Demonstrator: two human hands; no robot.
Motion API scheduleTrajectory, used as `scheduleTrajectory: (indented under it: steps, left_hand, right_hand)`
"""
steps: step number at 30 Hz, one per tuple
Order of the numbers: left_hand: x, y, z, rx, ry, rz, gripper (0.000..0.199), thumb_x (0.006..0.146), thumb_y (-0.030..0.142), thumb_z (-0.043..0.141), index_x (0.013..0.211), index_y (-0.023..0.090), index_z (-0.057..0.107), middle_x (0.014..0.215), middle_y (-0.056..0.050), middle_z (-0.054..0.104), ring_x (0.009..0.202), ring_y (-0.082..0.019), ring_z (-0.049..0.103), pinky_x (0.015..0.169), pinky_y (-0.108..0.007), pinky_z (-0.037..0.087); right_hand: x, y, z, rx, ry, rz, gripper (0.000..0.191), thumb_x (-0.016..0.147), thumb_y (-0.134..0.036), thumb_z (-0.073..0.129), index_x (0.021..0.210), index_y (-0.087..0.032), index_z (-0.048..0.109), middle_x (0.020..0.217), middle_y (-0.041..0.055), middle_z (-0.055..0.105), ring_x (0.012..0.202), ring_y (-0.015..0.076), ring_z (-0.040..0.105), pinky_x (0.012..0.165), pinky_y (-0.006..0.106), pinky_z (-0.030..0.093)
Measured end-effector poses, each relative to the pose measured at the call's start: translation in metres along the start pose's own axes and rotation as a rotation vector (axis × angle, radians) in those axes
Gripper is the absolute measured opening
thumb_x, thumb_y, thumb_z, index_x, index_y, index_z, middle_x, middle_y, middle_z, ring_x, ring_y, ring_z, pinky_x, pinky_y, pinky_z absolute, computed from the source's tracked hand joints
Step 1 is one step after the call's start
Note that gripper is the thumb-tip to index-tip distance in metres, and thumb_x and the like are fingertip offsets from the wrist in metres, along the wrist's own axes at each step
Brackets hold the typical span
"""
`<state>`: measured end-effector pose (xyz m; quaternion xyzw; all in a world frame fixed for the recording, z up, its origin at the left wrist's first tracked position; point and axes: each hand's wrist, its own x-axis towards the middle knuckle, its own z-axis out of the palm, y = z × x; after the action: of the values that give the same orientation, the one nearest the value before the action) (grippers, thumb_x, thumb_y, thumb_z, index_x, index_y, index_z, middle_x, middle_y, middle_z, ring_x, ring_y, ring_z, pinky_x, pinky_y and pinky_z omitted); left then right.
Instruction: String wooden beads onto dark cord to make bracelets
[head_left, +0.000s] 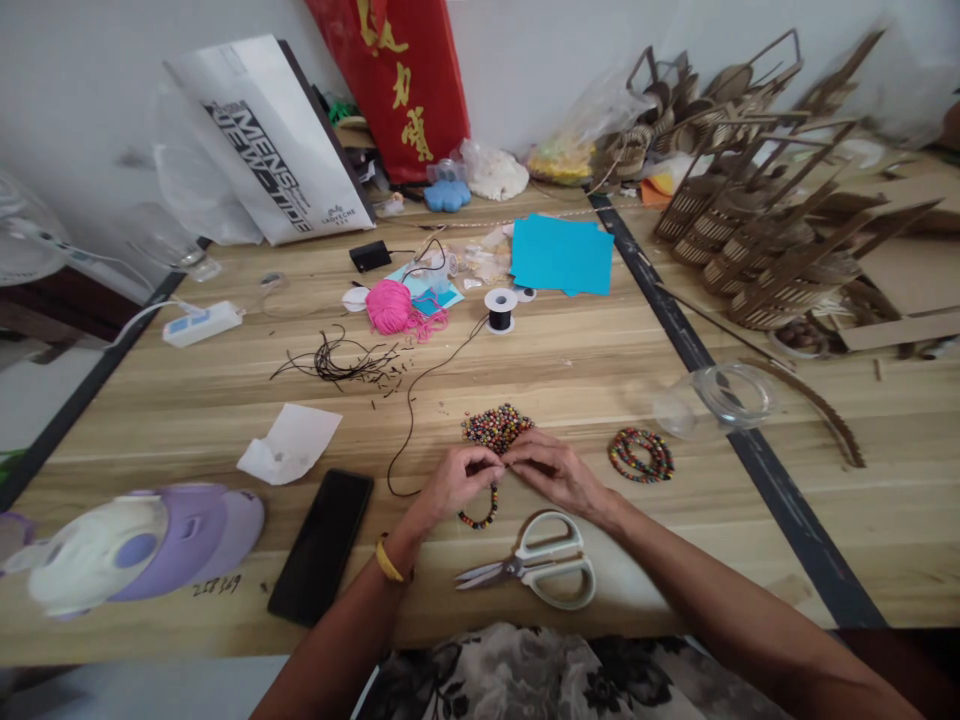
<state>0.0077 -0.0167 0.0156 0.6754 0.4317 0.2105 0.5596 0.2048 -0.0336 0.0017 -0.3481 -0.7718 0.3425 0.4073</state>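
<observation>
My left hand (459,482) and my right hand (551,467) meet fingertip to fingertip just in front of a pile of small multicoloured beads (498,426). Both are closed in a pinch. From the left fingers hangs a short curved strand of threaded beads (480,521), its lower part resting near the table. The left hand pinches this beaded string; what sits between the right fingertips is too small to make out. A black cord (411,420) runs from a white spool (500,310) toward my left hand. Scissors (534,565) with pale handles lie closed below the hands.
Finished-looking bead loops (641,456) lie to the right, beside a clear plastic container (720,397). A black phone (321,547) and a white-purple device (150,545) are at left. Behind are black cord scraps (337,362), pink yarn (390,306), blue sheets (562,254) and woven baskets (772,255).
</observation>
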Motion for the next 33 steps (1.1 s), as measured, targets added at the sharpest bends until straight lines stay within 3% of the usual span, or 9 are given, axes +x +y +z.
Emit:
scheduleTrajectory:
  steps: [33]
  left_hand:
    - [-0.0005, 0.0008, 0.0, 0.016, -0.01, 0.008, 0.019, 0.079, 0.027, 0.056, 0.069, 0.012, 0.062, 0.063, -0.001, 0.061, 0.06, -0.011, 0.051, 0.059, -0.02, 0.038]
  right_hand:
    - [0.0009, -0.0029, -0.0013, -0.005, -0.021, -0.033, 0.012, 0.091, -0.019, 0.055, 0.095, -0.017, 0.066, 0.084, 0.008, 0.064, 0.081, 0.0173, 0.059, 0.073, 0.032, 0.05]
